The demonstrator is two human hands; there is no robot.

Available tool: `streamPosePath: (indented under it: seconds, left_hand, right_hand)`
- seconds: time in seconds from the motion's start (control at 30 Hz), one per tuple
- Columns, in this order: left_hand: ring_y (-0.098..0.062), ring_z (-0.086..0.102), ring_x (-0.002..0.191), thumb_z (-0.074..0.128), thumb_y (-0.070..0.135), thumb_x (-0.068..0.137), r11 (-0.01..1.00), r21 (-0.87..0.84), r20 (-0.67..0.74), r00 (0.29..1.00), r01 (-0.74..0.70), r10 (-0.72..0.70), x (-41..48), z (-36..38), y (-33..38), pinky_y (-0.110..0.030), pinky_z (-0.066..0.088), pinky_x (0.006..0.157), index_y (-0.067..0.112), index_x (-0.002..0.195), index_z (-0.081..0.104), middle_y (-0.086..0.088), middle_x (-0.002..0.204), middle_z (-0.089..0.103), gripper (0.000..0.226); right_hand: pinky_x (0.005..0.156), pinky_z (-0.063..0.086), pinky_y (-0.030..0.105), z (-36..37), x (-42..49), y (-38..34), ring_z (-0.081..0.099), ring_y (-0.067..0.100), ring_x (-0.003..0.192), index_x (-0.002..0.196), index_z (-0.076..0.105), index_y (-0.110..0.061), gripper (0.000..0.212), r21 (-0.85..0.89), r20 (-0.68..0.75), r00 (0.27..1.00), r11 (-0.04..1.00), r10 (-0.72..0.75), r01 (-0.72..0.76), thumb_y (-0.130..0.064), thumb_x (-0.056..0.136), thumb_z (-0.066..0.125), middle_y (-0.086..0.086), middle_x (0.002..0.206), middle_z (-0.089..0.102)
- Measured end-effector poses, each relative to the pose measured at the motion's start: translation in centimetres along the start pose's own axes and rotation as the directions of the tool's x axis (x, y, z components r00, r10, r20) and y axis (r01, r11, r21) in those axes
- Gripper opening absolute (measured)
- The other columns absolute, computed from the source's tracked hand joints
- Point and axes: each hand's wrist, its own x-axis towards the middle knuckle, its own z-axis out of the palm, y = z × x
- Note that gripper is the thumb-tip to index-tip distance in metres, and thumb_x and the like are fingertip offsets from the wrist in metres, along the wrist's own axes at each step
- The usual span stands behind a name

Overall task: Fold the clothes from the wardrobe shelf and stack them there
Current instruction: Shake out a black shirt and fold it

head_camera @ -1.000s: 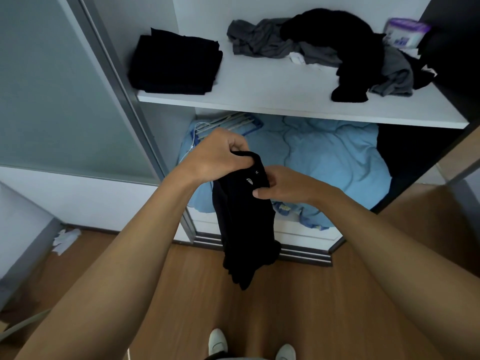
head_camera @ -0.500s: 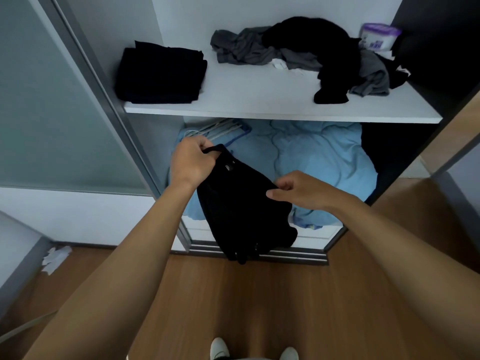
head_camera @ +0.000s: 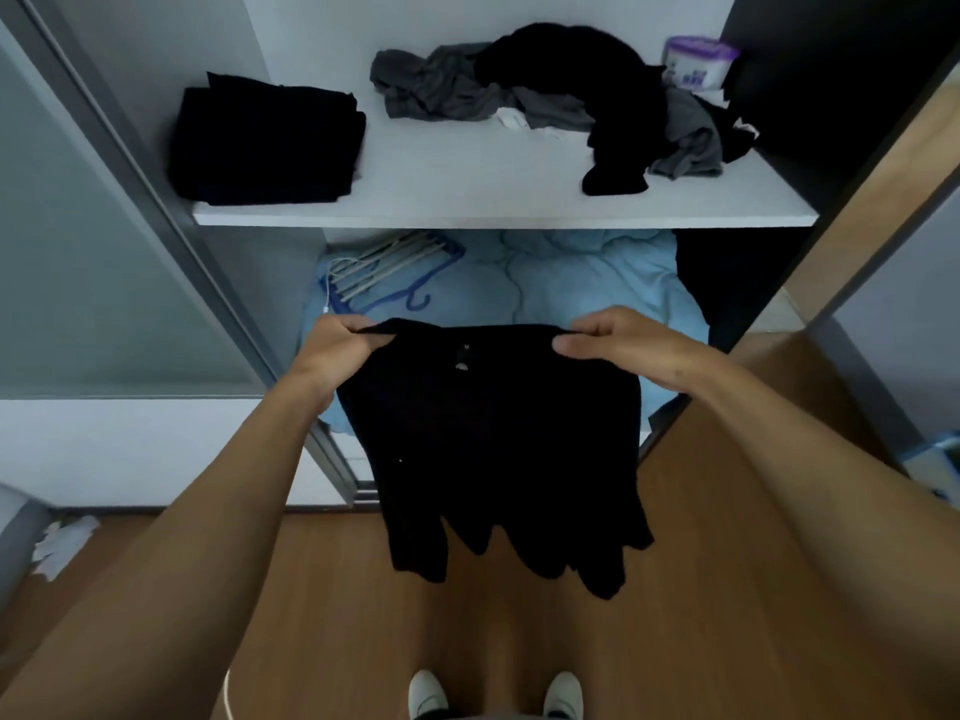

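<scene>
1. Black cloth, a single black garment (head_camera: 493,439), hangs in the air in front of the wardrobe, below the shelf (head_camera: 493,207) and above the wood floor (head_camera: 337,589).
2. Its top edge is pulled taut and runs left to right between the two hands. The rest drops straight down, so its length runs from top to bottom, and the uneven lower hem points at the floor.
3. A small pale label sits near the middle of the top edge, facing the camera.
4. The left hand (head_camera: 332,350) pinches the left corner of that edge, fingers curled over the fabric.
5. The right hand (head_camera: 618,345) pinches the right corner, with the thumb on the near side of the cloth.
6. On the shelf, a folded black stack (head_camera: 265,142) lies at the left end, and a loose pile of grey and black clothes (head_camera: 545,96) lies toward the right, well apart from the stack.
7. A purple-lidded tub (head_camera: 701,62) stands at the back right, just beside the pile.
8. Under the shelf lie light blue bedding (head_camera: 571,283) and some hangers (head_camera: 384,267).
</scene>
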Motion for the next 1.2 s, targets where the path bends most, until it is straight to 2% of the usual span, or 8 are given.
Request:
streamPosePath:
  seconds: [0.17,0.33,0.6,0.67,0.77,0.93,1.07,1.2]
  left_hand:
    - [-0.017,0.059,0.064,0.085,0.024,0.077,0.966,0.239,0.148,0.987,-0.101,0.067,-0.1,-0.8,-0.7,-0.025,0.045,0.063,0.003,0.075,0.072,-0.007,0.068,0.066,0.026]
    - [-0.007,0.057,0.052,0.082,0.023,0.079,0.976,0.156,0.181,0.975,-0.155,0.126,-1.1,0.4,0.8,-0.019,0.044,0.054,0.011,0.069,0.069,0.005,0.057,0.061,0.020]
    - [-0.005,0.051,0.046,0.079,0.028,0.084,0.946,0.176,0.130,0.959,-0.272,0.251,-1.1,1.1,4.2,-0.014,0.038,0.044,0.008,0.068,0.066,0.004,0.055,0.056,0.029]
    - [-0.008,0.050,0.049,0.081,0.033,0.082,0.934,0.244,0.105,0.965,-0.260,0.241,-0.8,-0.1,3.7,-0.017,0.038,0.045,0.001,0.072,0.067,-0.002,0.059,0.056,0.037]
    - [-0.014,0.052,0.055,0.082,0.033,0.080,0.929,0.288,0.053,0.973,-0.231,0.225,-0.5,-1.1,2.4,-0.023,0.040,0.053,-0.005,0.073,0.067,-0.012,0.064,0.059,0.042]
    - [-0.007,0.045,0.044,0.082,0.029,0.081,0.935,0.292,0.020,0.979,-0.201,0.204,-0.3,-1.4,1.0,-0.016,0.035,0.040,-0.005,0.071,0.064,-0.008,0.058,0.054,0.040]
    - [0.000,0.047,0.040,0.082,0.022,0.080,0.942,0.279,0.067,0.982,-0.186,0.174,0.1,-1.9,0.2,-0.012,0.037,0.041,-0.001,0.072,0.067,0.006,0.049,0.055,0.029]
    - [0.000,0.053,0.050,0.085,0.034,0.075,0.897,0.380,0.332,0.938,-0.225,0.095,-0.3,-2.4,-0.9,-0.009,0.038,0.048,0.017,0.067,0.070,0.009,0.055,0.059,0.025]
  right_hand:
    - [0.076,0.041,0.030,-0.5,-0.6,3.9,0.059,0.015,0.079,0.092,0.062,0.002,0.022,-0.019,0.122,0.992,0.999,0.042,-0.040,-0.019,0.092,0.072,0.004,0.082,0.061]
    - [0.061,0.034,0.032,2.5,0.2,5.5,0.043,0.013,0.062,0.064,0.040,-0.018,0.036,-0.375,-0.349,0.935,0.924,-0.068,-0.073,-0.015,0.085,0.069,-0.003,0.063,0.044]
    - [0.058,0.028,0.022,5.2,0.8,5.0,0.031,0.005,0.059,0.066,0.030,-0.021,0.042,-0.019,-0.576,0.780,0.958,-0.244,0.285,0.009,0.079,0.056,-0.006,0.063,0.031]
    - [0.062,0.034,0.022,4.4,0.6,5.1,0.040,0.005,0.060,0.075,0.044,-0.024,0.029,-0.102,-0.499,0.829,0.968,-0.251,0.231,0.000,0.084,0.059,-0.010,0.065,0.042]
    - [0.068,0.044,0.028,3.4,0.4,5.0,0.059,0.013,0.073,0.093,0.065,-0.020,0.007,-0.197,-0.074,0.994,0.978,-0.080,0.064,-0.025,0.092,0.070,-0.003,0.078,0.063]
    - [0.052,0.036,0.024,3.6,0.2,4.9,0.049,0.013,0.064,0.080,0.059,-0.002,0.026,-0.042,0.191,0.981,0.998,-0.036,0.045,-0.019,0.087,0.077,-0.007,0.067,0.052]
    - [0.055,0.031,0.018,4.3,0.9,4.8,0.040,0.001,0.057,0.065,0.045,-0.017,0.038,-0.021,-0.149,0.972,0.984,-0.180,0.179,-0.005,0.091,0.069,-0.010,0.061,0.041]
    - [0.058,0.030,0.020,3.4,1.6,5.4,0.035,0.003,0.059,0.068,0.039,-0.012,0.035,-0.062,-0.572,0.791,0.973,-0.219,0.225,0.004,0.088,0.064,-0.002,0.064,0.035]
